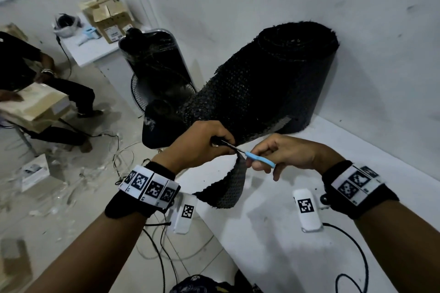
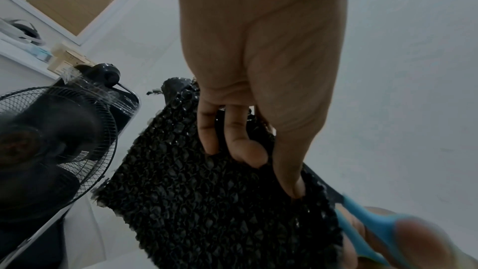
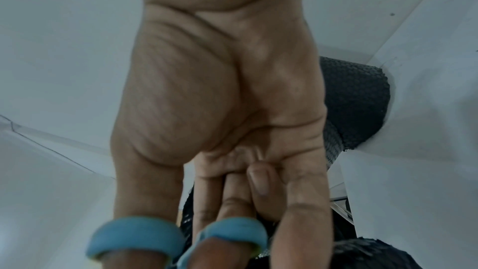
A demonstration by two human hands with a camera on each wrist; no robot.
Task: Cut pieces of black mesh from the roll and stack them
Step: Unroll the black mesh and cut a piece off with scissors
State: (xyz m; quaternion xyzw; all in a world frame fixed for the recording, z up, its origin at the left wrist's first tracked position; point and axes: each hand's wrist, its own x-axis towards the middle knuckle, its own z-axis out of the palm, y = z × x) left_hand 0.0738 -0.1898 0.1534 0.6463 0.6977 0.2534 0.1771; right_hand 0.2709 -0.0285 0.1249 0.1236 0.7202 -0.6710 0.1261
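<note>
Camera layout: one head view, two wrist views.

The head camera looks forward and down from above, taking in both forearms, the left hand (image 1: pixel 202 143), the right hand (image 1: pixel 285 152), the white table (image 1: pixel 309 257) and the mesh roll (image 1: pixel 273 78) against the wall. The left wrist camera sits close under the palm, facing along the fingers (image 2: pixel 232 136) to the mesh sheet (image 2: pixel 207 201). The right wrist camera does likewise, very near the blue scissors (image 3: pixel 134 232). All three views share the scissors and mesh.
</note>
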